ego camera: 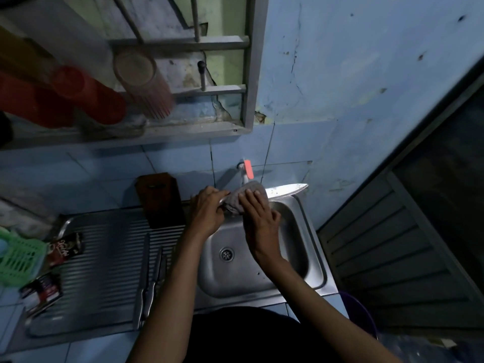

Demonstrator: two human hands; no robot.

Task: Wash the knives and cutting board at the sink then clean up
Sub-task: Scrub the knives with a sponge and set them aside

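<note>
Over the steel sink (311,260) my left hand (207,213) grips the handle end of a large knife (285,192), whose blade points right toward the wall. My right hand (258,218) holds a grey cloth (248,195) wrapped around the blade near the handle. A dark wooden knife block (161,200) stands at the back of the ribbed drainboard (104,260). Several steel knives (150,279) lie side by side on the drainboard, left of my left forearm.
A tap with an orange lever (248,170) juts from the tiled wall above the sink. A green plastic basket (18,258) and dark sachets (66,248) sit at the drainboard's left. Red cups (78,95) and a clear tumbler (144,85) lie on a wall rack above.
</note>
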